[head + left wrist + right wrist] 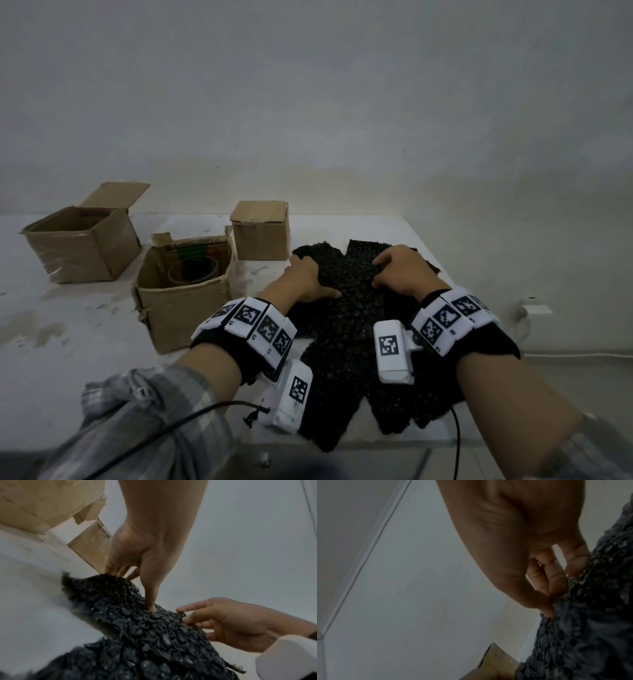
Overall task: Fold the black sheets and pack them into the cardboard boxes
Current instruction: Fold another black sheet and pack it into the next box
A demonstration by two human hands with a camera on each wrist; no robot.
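Observation:
Black bubbly sheets [346, 329] lie crossed over each other on the white table [356, 228], reaching its front edge. My left hand [310, 277] is on the top sheet's far left part: its fingers [116, 570] hook over the sheet's far edge and the thumb presses down on top. My right hand [387, 270] grips the same sheet [145, 635] at its far right edge with curled fingers [556, 586]. An open cardboard box [181, 308] stands just left of the sheets. A closed small box [262, 229] stands behind it, and another open box [82, 243] is at the far left.
A glass jar [193, 270] stands inside the nearest open box. The table's right edge runs close past my right wrist; beyond it a white adapter [534, 305] and cable lie lower down. A black cable [457, 442] hangs at the front edge.

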